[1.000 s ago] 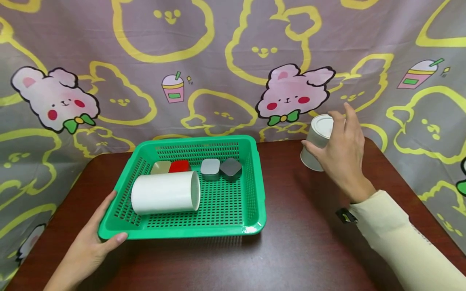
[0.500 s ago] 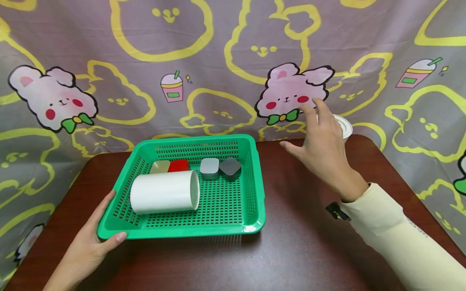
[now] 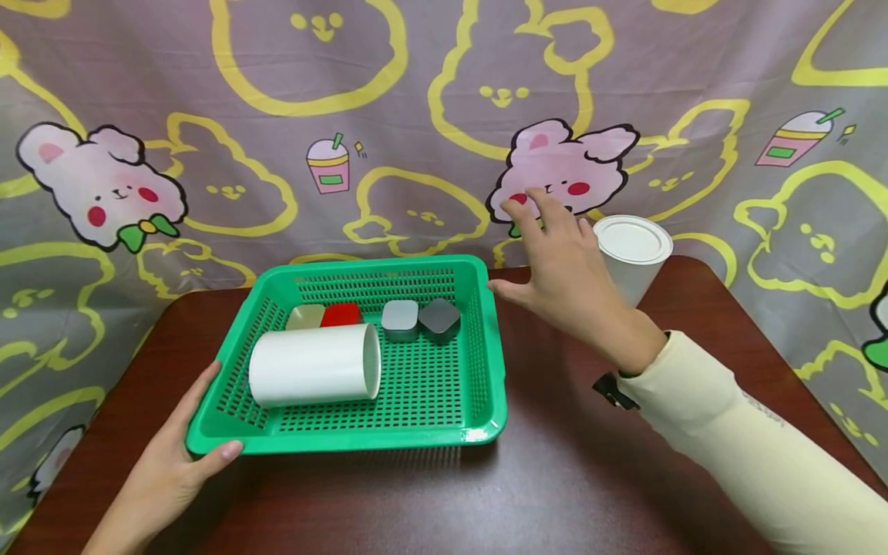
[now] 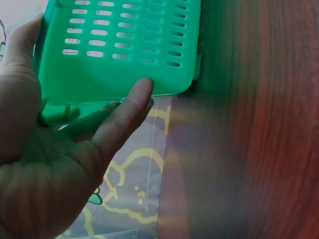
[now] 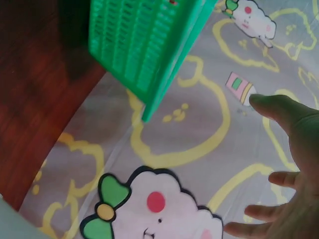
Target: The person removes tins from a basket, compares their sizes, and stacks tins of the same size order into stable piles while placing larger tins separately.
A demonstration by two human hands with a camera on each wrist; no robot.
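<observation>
A green plastic basket (image 3: 347, 445) with slotted walls is held at its near left corner by my left hand (image 3: 158, 466), the thumb over the rim and the fingers outside. Inside, a white cylinder (image 3: 312, 365) lies on its side, its open end to the right. Behind it sit a beige block (image 3: 306, 317), a red block (image 3: 341, 314), a light grey block (image 3: 400, 317) and a dark grey block (image 3: 440, 318). My right hand (image 3: 572, 281) holds nothing, fingers spread, thumb tip near the basket's right rim. Partly hidden behind it, a white lidded canister (image 3: 633, 240) stands upright.
A dark red-brown wooden table (image 3: 555, 478) carries everything. A patterned cloth (image 3: 416, 154) with cartoon animals hangs close behind the table's back edge. Shadow shows under the basket's near rim.
My right hand has left the canister and moved left toward the basket. The canister now stands slightly farther right than a second ago. My left hand and the basket have hardly moved.
</observation>
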